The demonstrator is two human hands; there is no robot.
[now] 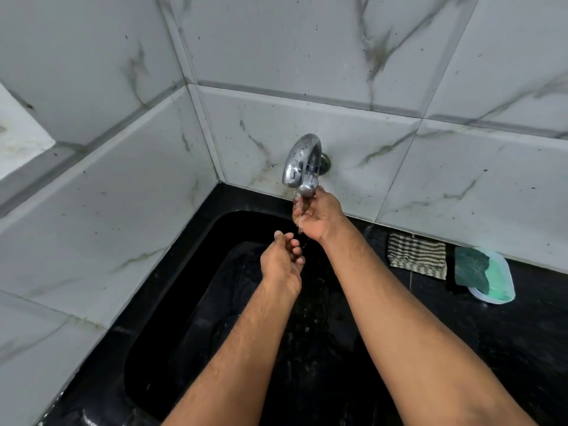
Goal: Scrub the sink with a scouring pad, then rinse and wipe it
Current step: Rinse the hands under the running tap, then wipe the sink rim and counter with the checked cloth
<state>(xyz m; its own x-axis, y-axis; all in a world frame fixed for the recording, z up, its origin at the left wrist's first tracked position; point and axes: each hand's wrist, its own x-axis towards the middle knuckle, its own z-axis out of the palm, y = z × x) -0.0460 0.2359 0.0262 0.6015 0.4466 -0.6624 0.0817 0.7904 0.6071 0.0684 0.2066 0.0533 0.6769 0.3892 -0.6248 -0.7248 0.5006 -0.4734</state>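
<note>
A black sink (172, 348) is set in a black counter in a tiled corner. A chrome tap (302, 162) juts from the back wall above it. My right hand (316, 215) is raised to the tap, its thumb and fingers round the knob at the tap's lower end, and water runs over the fingers. My left hand (281, 261) hovers over the basin just below and to the left, fingers loosely curled, holding nothing. A green scouring pad (470, 269) lies in a white dish (504, 279) on the counter at the right.
A striped folded cloth (416, 256) lies on the black counter (507, 348) between the sink and the dish, against the wall. White marble-look tiles (123, 195) close off the left and back sides. The basin's floor looks wet.
</note>
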